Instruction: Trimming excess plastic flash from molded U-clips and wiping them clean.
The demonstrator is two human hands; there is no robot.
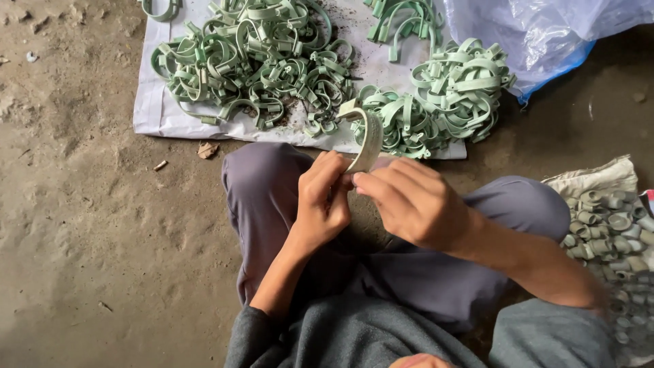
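Observation:
My left hand (321, 197) and my right hand (409, 202) meet above my lap, both pinching the lower end of one curved pale-green plastic clip (368, 136) that arcs upward from my fingers. Beyond the clip a white sheet (153, 112) on the ground carries a big tangled heap of the same green clips (252, 58) on the left. A tighter heap of clips (449, 92) lies on the sheet's right part. My knees in grey trousers (262, 184) sit just in front of the sheet.
A bluish-white plastic bag (545, 31) lies at the top right. At the right edge a cloth (603, 178) holds several small green caps (613, 235). Sandy, uneven ground (82, 204) fills the left side.

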